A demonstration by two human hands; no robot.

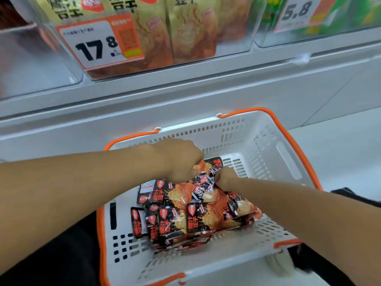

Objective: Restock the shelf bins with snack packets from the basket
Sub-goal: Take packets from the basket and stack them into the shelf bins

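Both hands reach down into a shopping basket on a shop floor: the left hand [179,159], fingers curled downward, grips the upper end of a pile of snack packets [191,211], while the right hand [225,178] is clenched around the crinkled edges of packets near the pile's top. The two hands are just beside each other, with an orange-and-black packet [208,165] showing between them.

The packets, black and orange with red lettering, lie heaped across the middle of the basket [257,141], several of them overlapping and tilted. The basket is white, slotted plastic with an orange rim and orange handles [288,139] folded down along its edges; it sits directly in front of the white base of the shelf unit [185,96].

Above, on the shelf, a clear plastic bin [156,38] holds upright pale-yellow and orange packets [191,27] and carries a price tag [99,42] reading 17.8 (smaller print on it is too blurred to read). To its right a second clear bin [321,23] holds green packaging behind a tag [296,11] marked 5.8. To the left stands another clear bin [35,58], its contents unclear. Dark clothing [61,254] shows beneath the left forearm.
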